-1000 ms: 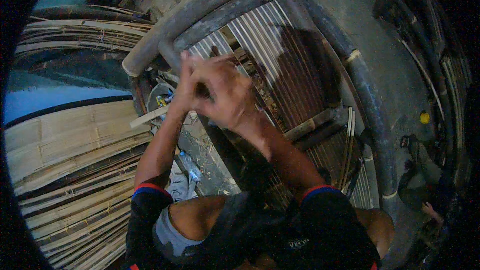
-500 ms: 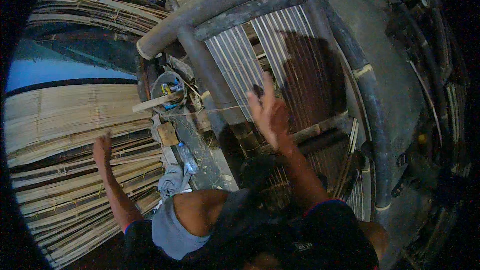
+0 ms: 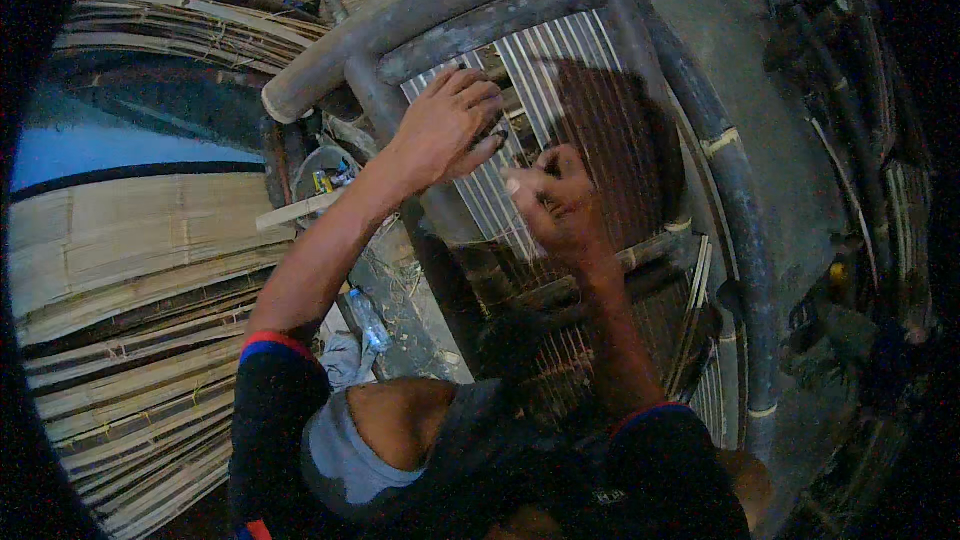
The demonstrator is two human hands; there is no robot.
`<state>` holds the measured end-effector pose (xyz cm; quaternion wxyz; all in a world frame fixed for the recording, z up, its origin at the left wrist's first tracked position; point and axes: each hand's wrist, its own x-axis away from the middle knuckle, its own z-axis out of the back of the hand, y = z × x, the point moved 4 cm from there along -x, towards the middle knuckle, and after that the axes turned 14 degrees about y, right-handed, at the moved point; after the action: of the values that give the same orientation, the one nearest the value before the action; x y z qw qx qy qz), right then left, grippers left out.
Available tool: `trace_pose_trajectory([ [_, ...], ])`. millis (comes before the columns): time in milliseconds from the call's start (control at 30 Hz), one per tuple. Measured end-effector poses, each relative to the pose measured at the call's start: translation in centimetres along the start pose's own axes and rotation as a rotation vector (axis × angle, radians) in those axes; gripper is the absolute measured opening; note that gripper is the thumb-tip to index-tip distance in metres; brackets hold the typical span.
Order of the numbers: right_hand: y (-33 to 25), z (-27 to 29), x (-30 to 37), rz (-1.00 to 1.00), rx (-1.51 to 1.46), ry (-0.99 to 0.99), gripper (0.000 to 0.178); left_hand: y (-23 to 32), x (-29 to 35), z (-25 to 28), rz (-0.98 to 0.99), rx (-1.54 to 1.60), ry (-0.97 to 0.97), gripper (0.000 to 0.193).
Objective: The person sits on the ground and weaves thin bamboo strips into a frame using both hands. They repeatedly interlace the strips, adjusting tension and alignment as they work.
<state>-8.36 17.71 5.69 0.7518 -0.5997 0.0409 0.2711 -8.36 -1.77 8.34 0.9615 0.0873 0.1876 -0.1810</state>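
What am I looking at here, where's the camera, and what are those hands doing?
The camera sits on a person's head and looks down, so the arms come in from the bottom edge and straight lines bend near the rim. Both bare hands are on a chair frame made of thick cane poles. The left hand rests on the pale woven strips of the panel; the right hand pinches something too small to tell. On the floor lie a plastic bottle and stacked bamboo mats.

Plastic bottle (image 3: 369, 320) on floor, bowl (image 3: 322, 172) (small items inside), stacked bamboo slats (image 3: 120, 270) left.
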Motion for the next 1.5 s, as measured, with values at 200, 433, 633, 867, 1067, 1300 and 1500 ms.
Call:
trace_pose_trajectory([
  [200, 2.3, 0.7, -3.4, -0.061, -0.390, 0.224, 0.018, -0.8, -1.5, -4.8, -0.094, -0.074, -0.078, 0.044],
  [433, 4.9, -2.9, -5.5, -0.555, -1.305, 0.302, 0.025, 0.2, -2.3, -4.8, -0.115, -0.164, -0.078, 0.033],
  [633, 3.8, -3.2, -4.5, -0.641, -0.834, 0.259, 0.030, 1.8, -1.1, -3.7, 0.224, 0.687, 0.006, 0.041],
  [867, 0.8, -2.7, -3.5, -0.571, -0.799, 0.320, 0.030, 2.4, -0.8, -3.6, 0.136, 0.685, -0.049, 0.038],
  [1067, 5.3, 0.9, 0.7, -0.541, -0.294, 0.503, 0.028, 0.8, -1.3, -2.4, -0.067, 0.324, 0.033, 0.047],
  [1300, 8.3, 1.7, 9.8, -0.440, 0.373, 0.211, 0.020, -2.4, -2.1, -3.9, -0.224, -0.041, 0.064, 0.057],
  [1500, 7.3, 0.4, 12.3, -0.172, 0.588, 0.346, 0.008, -2.7, -2.2, -4.4, -0.241, -0.039, 0.058, 0.051],
])
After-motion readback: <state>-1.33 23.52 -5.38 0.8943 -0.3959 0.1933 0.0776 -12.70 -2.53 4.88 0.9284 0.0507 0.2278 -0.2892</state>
